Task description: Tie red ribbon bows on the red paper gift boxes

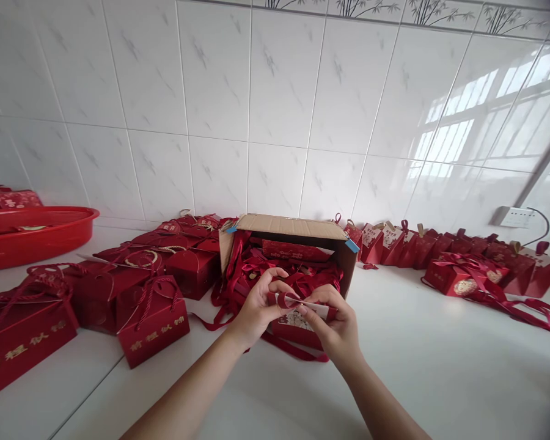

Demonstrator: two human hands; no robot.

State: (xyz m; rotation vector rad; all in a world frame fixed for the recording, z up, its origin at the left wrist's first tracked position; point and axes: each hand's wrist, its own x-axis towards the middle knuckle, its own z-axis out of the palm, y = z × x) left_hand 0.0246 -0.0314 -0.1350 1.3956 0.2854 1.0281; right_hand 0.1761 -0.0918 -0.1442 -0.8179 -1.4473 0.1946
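Red strip [283, 299] curled into a loop, pinched in the fingertips of left hand [259, 305] and right hand [337, 319], on the near side of an open cardboard box [293, 227] of ribbons [252, 269]. Gift boxes [96, 299] stand to the cardboard box's left; small red cartons [407, 247] line up rightward.

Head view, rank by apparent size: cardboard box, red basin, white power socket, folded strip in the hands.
1. Cardboard box
2. Red basin, cut off by the left edge
3. White power socket and folded strip: unranked; the strip is nearer and partly hidden
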